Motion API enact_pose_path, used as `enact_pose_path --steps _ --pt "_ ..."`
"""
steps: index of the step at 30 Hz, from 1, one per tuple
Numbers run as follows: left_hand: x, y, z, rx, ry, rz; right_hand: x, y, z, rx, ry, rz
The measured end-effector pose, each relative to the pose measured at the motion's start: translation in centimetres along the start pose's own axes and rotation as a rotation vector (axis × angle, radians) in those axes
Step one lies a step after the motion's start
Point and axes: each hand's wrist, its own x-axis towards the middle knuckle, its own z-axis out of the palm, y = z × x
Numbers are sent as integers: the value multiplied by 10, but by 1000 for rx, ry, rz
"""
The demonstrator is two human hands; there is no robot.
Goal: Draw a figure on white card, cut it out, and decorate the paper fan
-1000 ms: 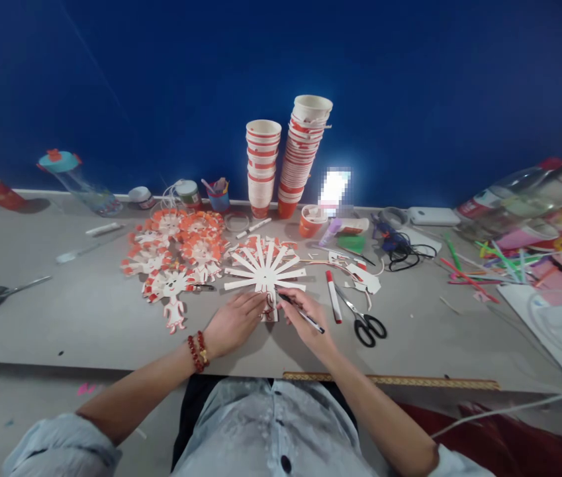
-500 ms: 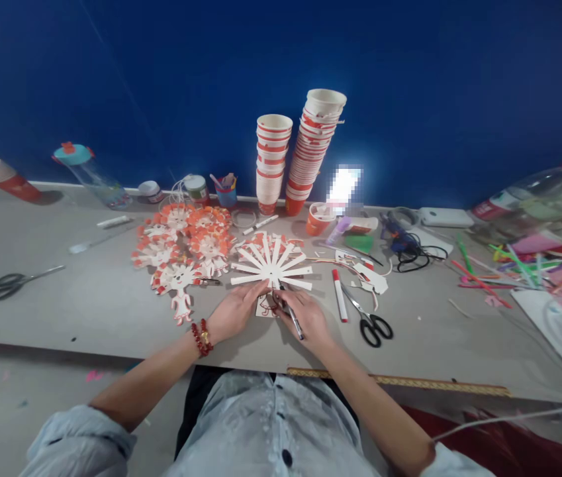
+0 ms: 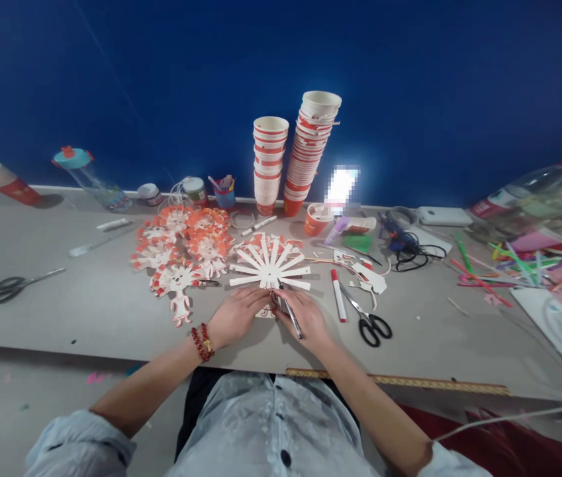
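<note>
A white paper cutout (image 3: 269,270) lies on the table in front of me, its strips fanned out like rays. Its lower piece carries a drawn figure (image 3: 267,311) with dark reddish outlines, partly covered by my fingers. My left hand (image 3: 234,318) rests flat on the left side of that piece, fingers stretched out. In my right hand (image 3: 311,321) is a black-and-silver pen (image 3: 292,318), slanting across the hand with its tip end towards the cutout's centre. Finished-looking paper dolls (image 3: 179,291) with orange-tipped rays are piled to the left.
Two tall stacks of paper cups (image 3: 268,165) stand at the back against the blue wall. Right of my hands lie a red-capped marker (image 3: 339,296) and black-handled scissors (image 3: 374,328). Another pair of scissors (image 3: 10,289) is at far left. Colourful sticks (image 3: 523,262) clutter the right.
My left fingers have shifted over the lower piece and now cover more of the drawn figure. My right hand and the pen have barely moved.
</note>
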Motion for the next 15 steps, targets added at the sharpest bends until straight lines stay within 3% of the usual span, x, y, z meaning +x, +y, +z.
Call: enact_pose_path --steps 6,15 --pt "2 4 -2 119 -43 36 1 -3 -2 -1 -5 -3" --pt "8 9 0 61 19 -46 0 -1 -2 -5 -15 -1"
